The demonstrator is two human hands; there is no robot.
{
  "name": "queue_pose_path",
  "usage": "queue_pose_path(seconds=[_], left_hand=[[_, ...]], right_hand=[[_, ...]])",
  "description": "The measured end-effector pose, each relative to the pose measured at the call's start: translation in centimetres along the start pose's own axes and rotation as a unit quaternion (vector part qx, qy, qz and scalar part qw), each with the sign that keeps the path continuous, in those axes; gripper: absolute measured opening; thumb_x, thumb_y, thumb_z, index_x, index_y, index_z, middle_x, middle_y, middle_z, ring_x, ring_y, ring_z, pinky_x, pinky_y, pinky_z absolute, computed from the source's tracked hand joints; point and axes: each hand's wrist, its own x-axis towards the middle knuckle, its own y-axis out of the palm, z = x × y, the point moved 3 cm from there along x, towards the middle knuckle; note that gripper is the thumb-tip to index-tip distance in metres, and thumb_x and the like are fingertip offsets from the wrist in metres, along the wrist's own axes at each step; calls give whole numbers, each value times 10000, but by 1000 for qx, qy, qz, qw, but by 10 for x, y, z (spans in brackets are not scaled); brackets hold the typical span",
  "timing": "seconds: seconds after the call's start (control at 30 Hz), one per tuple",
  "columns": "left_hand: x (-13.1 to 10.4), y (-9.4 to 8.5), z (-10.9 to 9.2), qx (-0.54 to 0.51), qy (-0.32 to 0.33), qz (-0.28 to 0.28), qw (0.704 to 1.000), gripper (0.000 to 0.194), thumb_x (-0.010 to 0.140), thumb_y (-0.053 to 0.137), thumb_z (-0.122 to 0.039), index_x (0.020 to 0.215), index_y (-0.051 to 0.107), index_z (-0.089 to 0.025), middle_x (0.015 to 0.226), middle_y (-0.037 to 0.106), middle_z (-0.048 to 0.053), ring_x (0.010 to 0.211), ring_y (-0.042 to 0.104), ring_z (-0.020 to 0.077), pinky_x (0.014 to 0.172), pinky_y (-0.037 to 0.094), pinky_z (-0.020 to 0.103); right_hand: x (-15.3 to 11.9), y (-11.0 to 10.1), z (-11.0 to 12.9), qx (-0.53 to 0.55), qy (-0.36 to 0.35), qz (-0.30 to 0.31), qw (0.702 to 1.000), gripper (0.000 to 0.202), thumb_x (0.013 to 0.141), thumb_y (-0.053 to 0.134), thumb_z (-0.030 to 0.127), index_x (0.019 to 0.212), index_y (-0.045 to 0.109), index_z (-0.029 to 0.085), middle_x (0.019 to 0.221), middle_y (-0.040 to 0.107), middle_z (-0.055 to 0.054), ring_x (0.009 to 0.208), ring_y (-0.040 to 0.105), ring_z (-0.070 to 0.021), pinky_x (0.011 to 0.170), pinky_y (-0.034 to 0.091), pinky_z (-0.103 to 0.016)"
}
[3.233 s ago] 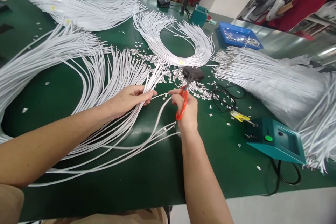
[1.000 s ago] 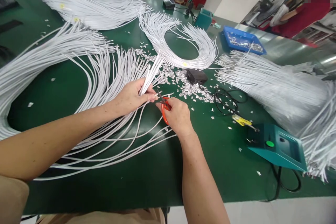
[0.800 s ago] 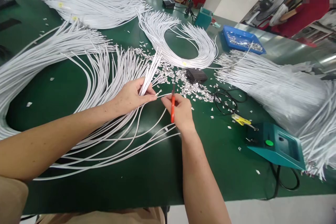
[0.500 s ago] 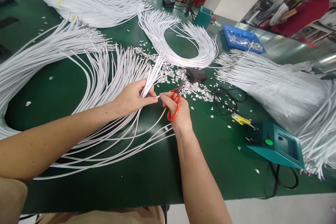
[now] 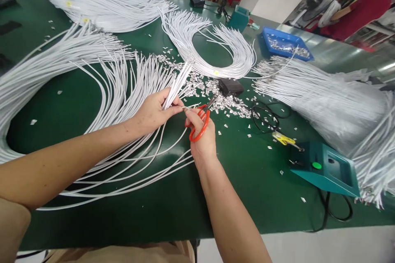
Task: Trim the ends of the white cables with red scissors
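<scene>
Close together: hands, wires, scissors

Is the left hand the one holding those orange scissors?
No, the orange scissors are in the right hand, while the left hand grips a bunch of white cables.

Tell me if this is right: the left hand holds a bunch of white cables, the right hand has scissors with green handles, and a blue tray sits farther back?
Not quite: the head view shows scissors with orange-red handles, not green. The rest is right: the left hand holds white cables, the right hand has the scissors, and a blue tray sits farther back.
</scene>
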Motion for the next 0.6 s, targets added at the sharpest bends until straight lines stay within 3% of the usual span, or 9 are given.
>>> queue_pose_path(seconds=[0.17,0.4,0.6], left_hand=[[-1,-1,-2,13,-8,16,1000,153,767,688,-300,844,656,-171,831,671,-1,731,594,150,732,462,279],[0,-2,-1,20,-17,26,999,162,751,698,-298,849,665,-174,809,669,-5,727,597,161,723,451,293],[-6,3,-1,41,10,-10,999,75,761,663,-232,799,632,-175,815,665,-9,746,591,154,717,440,282]], right_hand=[[4,-4,0,-17,0,5,1000,145,671,724,277,637,626,176,582,475,46,585,428,-96,607,342,-261],[10,-7,1,-41,1,38,998,172,671,714,289,607,602,175,576,485,43,579,433,-92,605,349,-260],[6,-1,-7,23,50,41,998,164,659,673,249,599,537,179,532,427,61,542,413,-92,560,326,-258]])
